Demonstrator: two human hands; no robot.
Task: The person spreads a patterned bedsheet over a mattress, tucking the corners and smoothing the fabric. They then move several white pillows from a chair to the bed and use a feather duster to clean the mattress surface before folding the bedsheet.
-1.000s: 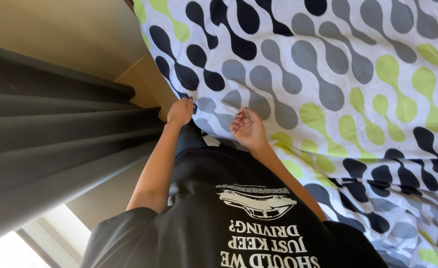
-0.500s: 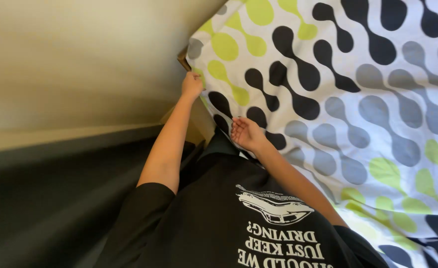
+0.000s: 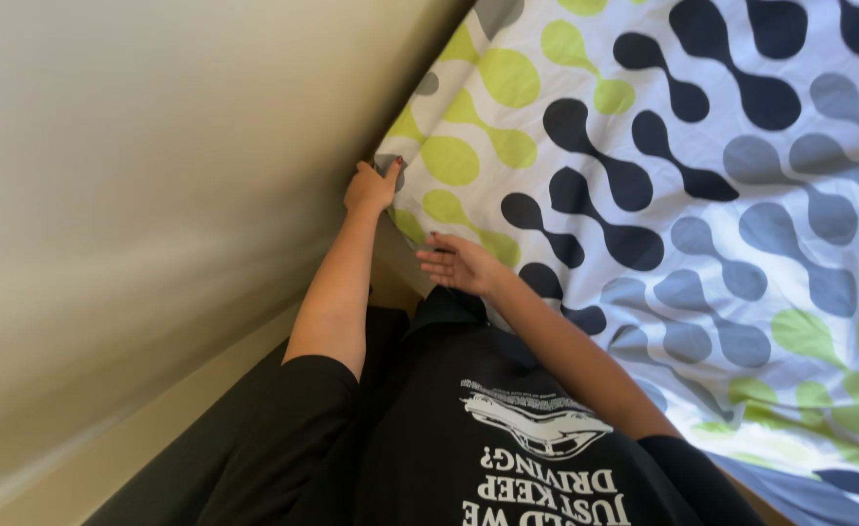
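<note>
the left hand (image 3: 371, 187) is closed around the corner of the sheet (image 3: 702, 195), pinching the fabric right where it meets the wall (image 3: 157, 195). the right hand (image 3: 457, 263) lies open and flat, fingers loosely spread, on the sheet's edge just below and to the right of the left hand, holding nothing. the sheet, white with black, grey and lime blobs, spreads over the bed away to the right of both hands. the plain beige wall runs along the left of the left hand. a black printed shirt (image 3: 507, 448) sits below both arms.
</note>
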